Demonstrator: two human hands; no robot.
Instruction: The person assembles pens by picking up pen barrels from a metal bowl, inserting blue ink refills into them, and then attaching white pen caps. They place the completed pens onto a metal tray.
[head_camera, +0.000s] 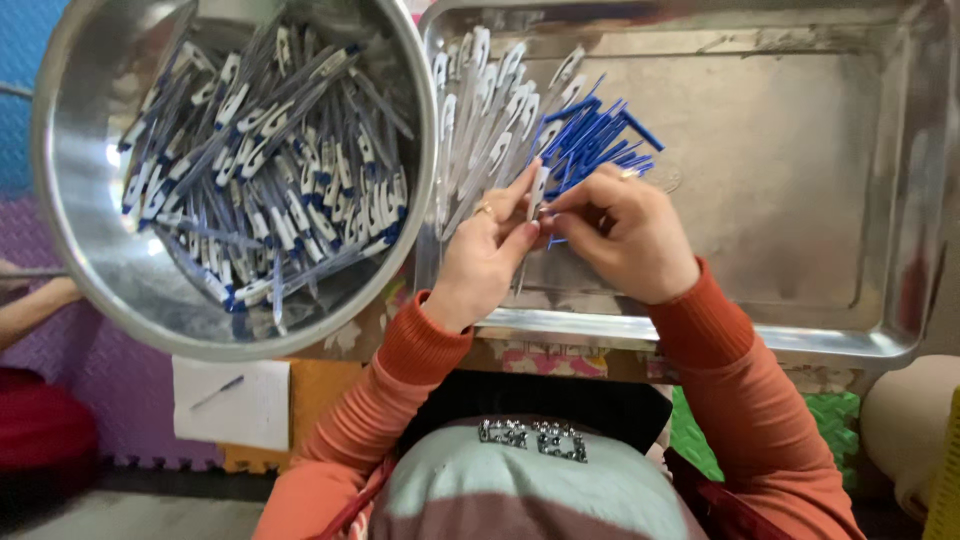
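My left hand and my right hand meet over the near left part of a steel tray. Both pinch one clear pen barrel with a white clip between their fingertips. Just beyond the hands, in the tray, lie a heap of clear barrels with white clips and a bundle of blue refills. Orange sleeves cover both wrists.
A round steel bowl at the left holds several assembled pens with white clips and blue tips. Below it lies a white sheet with one pen. Another person's arm shows at the far left. Foam mats cover the floor.
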